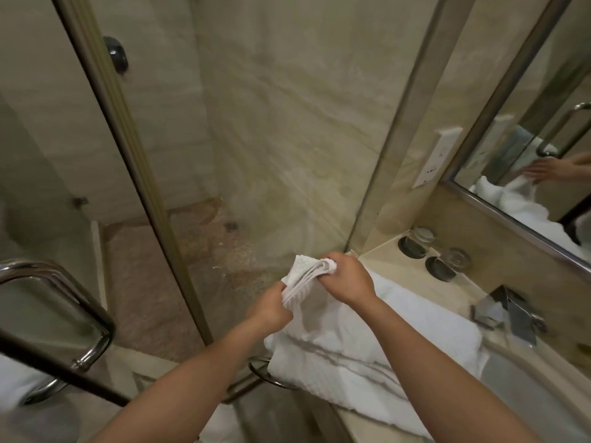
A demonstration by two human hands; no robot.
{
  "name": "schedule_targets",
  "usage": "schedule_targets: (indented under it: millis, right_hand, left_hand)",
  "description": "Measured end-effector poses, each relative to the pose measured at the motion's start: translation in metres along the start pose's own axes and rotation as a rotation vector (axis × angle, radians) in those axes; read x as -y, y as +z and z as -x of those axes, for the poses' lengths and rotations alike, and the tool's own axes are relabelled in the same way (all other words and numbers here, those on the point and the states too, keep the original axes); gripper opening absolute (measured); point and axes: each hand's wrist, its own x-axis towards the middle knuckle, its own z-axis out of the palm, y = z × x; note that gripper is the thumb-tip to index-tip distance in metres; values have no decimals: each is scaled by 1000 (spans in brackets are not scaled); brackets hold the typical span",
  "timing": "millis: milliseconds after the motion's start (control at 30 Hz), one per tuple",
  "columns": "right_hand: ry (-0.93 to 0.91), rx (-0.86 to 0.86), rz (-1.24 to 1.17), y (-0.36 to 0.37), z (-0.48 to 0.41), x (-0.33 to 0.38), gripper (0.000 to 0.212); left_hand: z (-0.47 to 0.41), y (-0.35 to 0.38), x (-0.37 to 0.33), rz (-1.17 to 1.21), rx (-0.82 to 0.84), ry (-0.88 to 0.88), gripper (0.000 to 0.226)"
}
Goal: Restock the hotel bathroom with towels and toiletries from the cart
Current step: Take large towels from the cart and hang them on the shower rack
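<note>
Glass shower enclosure (pixel 256 139) fills the frame from 9 to 1 o'clock; its metal door frame (pixel 128 148) runs diagonally from top left down toward centre bottom. Shower floor behind the glass is bare apart from a small drain.

Vanity counter (pixel 399 260) takes the 3 to 5 o'clock sector, its left end butting against the glass post. Mirror (pixel 543 161) sits above it at 2–3 o'clock, reflecting one hand and white cloth.

Large folded white towel (pixel 367 340) lies across the counter's front edge at 5 o'clock, lower-left corner overhanging above a chrome ring (pixel 265 375). Basin rim (pixel 511 362) shows right of the towel.

Chrome door handle (pixel 80 314) loops at 8 o'clock, well apart from the hands.

Both forearms enter from 6 o'clock. Free room: open air left of the hands up to the glass; right side is crowded by the faucet (pixel 511 314) at 4 o'clock.

Small white cloth (pixel 303 279) is held just off centre, above the big towel's far-left corner and close to the glass. It is bunched into folds between the two hands.

Left hand (pixel 271 308): fingers curled tight around the cloth's lower end. Right hand (pixel 348 276): fingers closed over the upper end, knuckles up, fingertips hidden in the folds.

Two upturned glasses (pixel 447 263) on dark coasters stand at 3 o'clock by the mirror's lower edge, apart from the towel.

Wall socket plate (pixel 438 158) sits at 2 o'clock.
</note>
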Motion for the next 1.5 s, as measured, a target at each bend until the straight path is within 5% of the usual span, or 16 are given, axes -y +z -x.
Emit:
schedule_targets:
  millis: [133,433,767,1000,1300,1500]
  right_hand:
    - [97,-192,-141,-30,14,13,19]
    - [158,-528,-434,-98,59,15,7]
    - [-84,-598,-486,-177,145,27,9]
    - [-223,-440,-562,-186,213,63,9]
    - [-248,-64,-984,-115,269,152,13]
    - [-330,197,-1057,-51,304,246,16]
  left_hand:
    - [1,-14,-28,242,-147,67,12]
    - [42,-19,-99,1040,-253,74,25]
    - [155,11,-178,1047,-663,276,21]
    - [248,-8,-161,1002,-968,290,17]
    - [352,-69,-71,980,-1175,228,26]
    - [415,-122,14,842,-1376,104,36]
